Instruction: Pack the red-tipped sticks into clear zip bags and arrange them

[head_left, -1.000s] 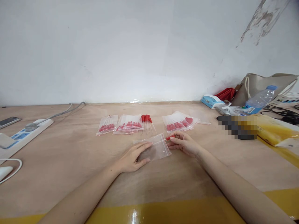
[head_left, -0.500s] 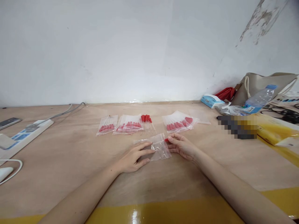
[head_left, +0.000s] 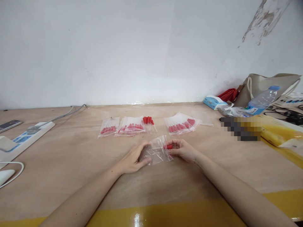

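Note:
A clear zip-lock bag (head_left: 156,156) is between my hands at the middle of the table. My left hand (head_left: 132,160) grips its left end, thumb at the near edge and fingers at the far edge. At the bag's right mouth, my right hand (head_left: 181,150) pinches the red handle of a thin-shafted tool (head_left: 169,147). The shaft points left inside the clear plastic. Just beyond lie several loose red-handled tools (head_left: 148,121) side by side. Filled bags of the same tools (head_left: 132,125) lie to their left, and another filled stack (head_left: 180,124) to their right.
A flat, clear bag (head_left: 204,118) lies beside the right stack. At left are a power strip (head_left: 30,138) with cables and a phone (head_left: 9,125). On the right stand a tissue box (head_left: 215,102), a plastic bottle (head_left: 265,97) and a grey bag (head_left: 243,91), with a yellow packet (head_left: 279,130) nearer.
My right hand has moved the red-handled tool leftward into the bag. My left hand has shifted from lying over the bag to gripping its left end, and the bag bulges more.

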